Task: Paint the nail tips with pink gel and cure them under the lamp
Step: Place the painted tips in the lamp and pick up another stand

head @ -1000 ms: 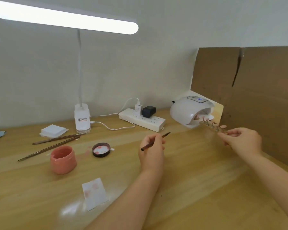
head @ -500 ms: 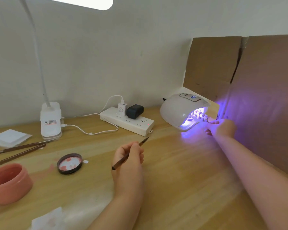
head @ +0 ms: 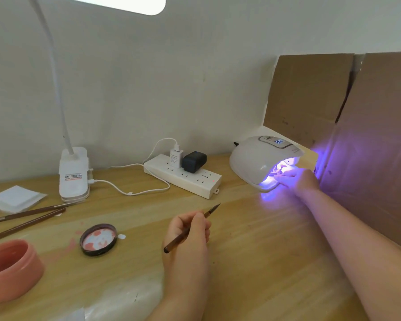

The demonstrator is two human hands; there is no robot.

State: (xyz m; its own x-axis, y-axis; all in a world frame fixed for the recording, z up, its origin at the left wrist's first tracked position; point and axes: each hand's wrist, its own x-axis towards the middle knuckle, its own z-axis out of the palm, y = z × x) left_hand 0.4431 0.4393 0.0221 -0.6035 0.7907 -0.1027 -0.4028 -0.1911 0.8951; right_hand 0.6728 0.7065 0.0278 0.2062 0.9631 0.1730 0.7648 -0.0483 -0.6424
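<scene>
Here, at the far left of the wooden tabletop (head: 252, 251), a pink jar (head: 9, 269) stands open near the front edge, and behind it a stack of white pads (head: 16, 198) lies beside two long brown brushes (head: 26, 218) that rest at a slant. The white desk lamp (head: 73, 174) stands by the wall, its neck curving up out of view, with a cable running to the white power strip (head: 183, 177), where a white plug and a black adapter sit side by side. In front of the lamp lies a dark jar lid (head: 98, 239), upturned and smeared with pink gel.

Near the middle, the left hand (head: 188, 239) is curled around a thin brown brush (head: 190, 229), pinching it between thumb and fingers, with the pointed tip aimed up and to the right, clear of the tabletop.

To the right, the white curing lamp (head: 259, 158) sits close to the cardboard panel (head: 368, 135), its opening glowing violet and its small display lit. The right hand (head: 299, 179) reaches to that opening, fingers at the mouth of the lamp. The nail tips (head: 278, 170) show only faintly inside the glow, and whether the fingers are gripping them cannot be told.
</scene>
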